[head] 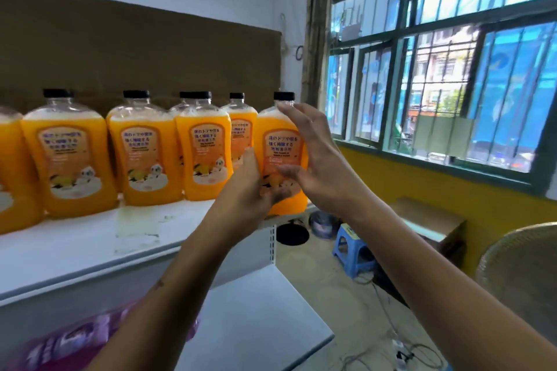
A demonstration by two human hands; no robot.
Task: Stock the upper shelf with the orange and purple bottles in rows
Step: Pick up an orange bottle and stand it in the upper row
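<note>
- Spanning the left half, the white upper shelf [90, 238] carries a row of orange bottles [144, 153] with black caps.
- Rightmost orange bottle [281, 141] stands upright at the shelf's right end.
- Left hand [250, 190] curls round this bottle's lower front.
- Right hand [313, 159], fingers spread, touches its neck and right side.
- Purple bottles [75, 337] lie blurred on the lower shelf.

I'm in a small shop/stockroom: white retail shelf [90, 244] w/ slotted upright, identical orange bottles [72, 156] lined up, barred street window [452, 69].
</note>
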